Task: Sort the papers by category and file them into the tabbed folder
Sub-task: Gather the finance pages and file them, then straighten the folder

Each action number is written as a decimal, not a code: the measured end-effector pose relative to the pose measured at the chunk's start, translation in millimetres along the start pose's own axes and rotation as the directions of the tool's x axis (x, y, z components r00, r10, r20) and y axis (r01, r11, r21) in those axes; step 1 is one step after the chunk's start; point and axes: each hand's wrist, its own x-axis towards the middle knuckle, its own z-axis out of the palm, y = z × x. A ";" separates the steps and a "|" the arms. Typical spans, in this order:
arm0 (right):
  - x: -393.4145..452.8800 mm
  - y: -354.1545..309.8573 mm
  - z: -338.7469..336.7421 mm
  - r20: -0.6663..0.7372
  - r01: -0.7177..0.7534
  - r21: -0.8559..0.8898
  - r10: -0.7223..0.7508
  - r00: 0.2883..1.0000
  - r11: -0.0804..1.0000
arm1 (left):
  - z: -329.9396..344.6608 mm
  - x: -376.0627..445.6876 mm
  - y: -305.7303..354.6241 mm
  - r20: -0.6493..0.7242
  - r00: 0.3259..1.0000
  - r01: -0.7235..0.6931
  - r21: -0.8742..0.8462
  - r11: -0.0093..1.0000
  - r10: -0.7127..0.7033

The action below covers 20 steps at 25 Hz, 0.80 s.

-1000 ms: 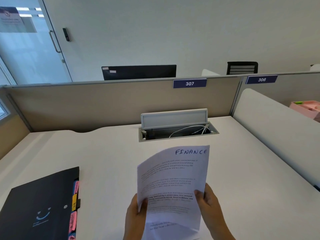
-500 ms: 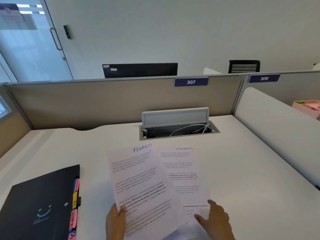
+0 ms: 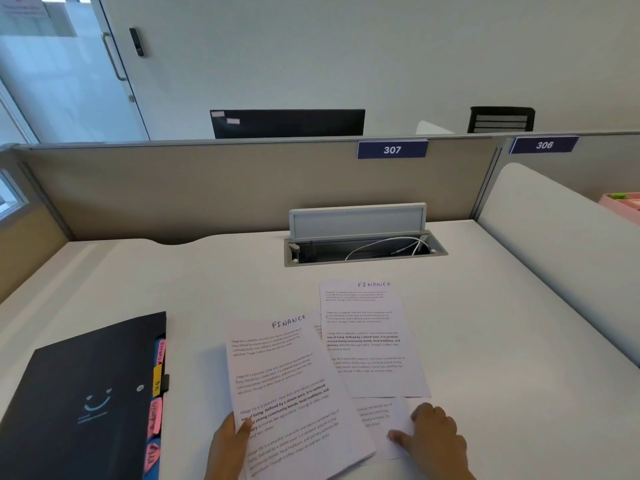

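Note:
A black tabbed folder (image 3: 83,400) lies shut at the desk's left, with pink and yellow tabs (image 3: 157,393) along its right edge. My left hand (image 3: 227,445) grips the lower left edge of a sheet headed FINANCE (image 3: 287,386). A second FINANCE sheet (image 3: 370,341) lies flat to its right, farther back. My right hand (image 3: 434,438) rests on another sheet (image 3: 382,420) that lies beneath both, fingers bent on the paper.
An open cable tray (image 3: 363,251) with white wires sits in the white desk (image 3: 173,289) behind the papers. A beige partition (image 3: 207,188) closes the back, a white divider (image 3: 554,258) the right. A pink tray (image 3: 623,202) stands beyond it.
One second ago both hands held the stack upright. Since then one FINANCE sheet was laid flat at the right, my left hand carried another leftward and down, and my right hand dropped onto the papers.

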 end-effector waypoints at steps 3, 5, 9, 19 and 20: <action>-0.6 -0.8 3.1 0.005 0.026 -0.017 -0.026 1.000 1.000 | -0.2 -2.8 -1.1 0.013 1.000 0.006 -0.031 0.999 -0.005; -0.7 -0.5 4.2 0.026 0.054 0.011 -0.055 0.998 0.998 | -1.2 -3.5 -1.4 0.020 1.000 0.018 -0.053 0.998 -0.017; 0.8 9.5 3.2 0.046 0.052 0.245 -0.066 0.997 0.968 | -4.5 -5.6 -1.3 0.045 0.998 0.037 -0.098 0.994 -0.033; 20.3 54.5 -9.6 -0.111 -0.070 0.649 0.186 0.976 0.757 | -3.8 -2.2 -7.6 0.038 0.999 -0.015 -0.081 0.997 0.018; 23.6 56.6 -8.5 -0.129 -0.068 0.619 0.187 0.974 0.782 | -3.4 -1.3 -8.1 0.039 0.999 -0.021 -0.082 0.996 0.024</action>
